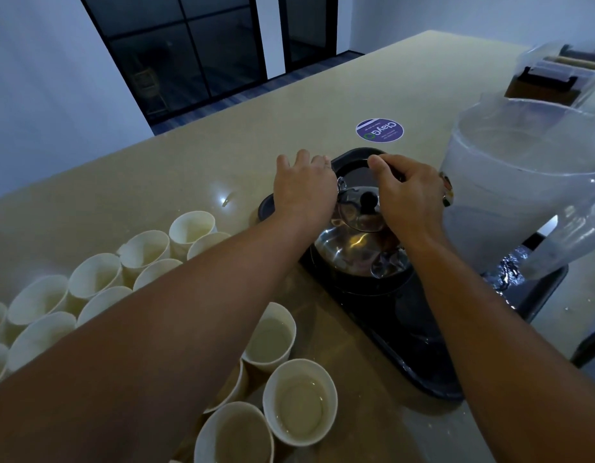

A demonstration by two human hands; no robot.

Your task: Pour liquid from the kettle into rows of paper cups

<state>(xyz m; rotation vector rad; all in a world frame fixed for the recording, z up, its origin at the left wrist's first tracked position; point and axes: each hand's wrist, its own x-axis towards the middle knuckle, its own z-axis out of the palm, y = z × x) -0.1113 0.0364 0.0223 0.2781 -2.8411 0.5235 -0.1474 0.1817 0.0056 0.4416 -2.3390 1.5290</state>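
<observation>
The steel kettle [359,242] sits on a black tray [419,345] near the right edge of the counter [222,135], probably so that drips land on the tray and not the counter. Both hands are at its black arched handle [353,158], which stands upright over the lid [359,208]. The right hand [409,195] curls its fingers over the top of the handle, a grip that looks ready for lifting. The left hand [303,188] rests at the handle's left side with fingers only loosely spread; whether it grips anything I cannot tell. The paper cups [299,402] stand in rows toward the counter's near left edge, close to the tray for short pours, and the nearest hold pale liquid. A large clear jug [523,182] stands just right of the kettle.
</observation>
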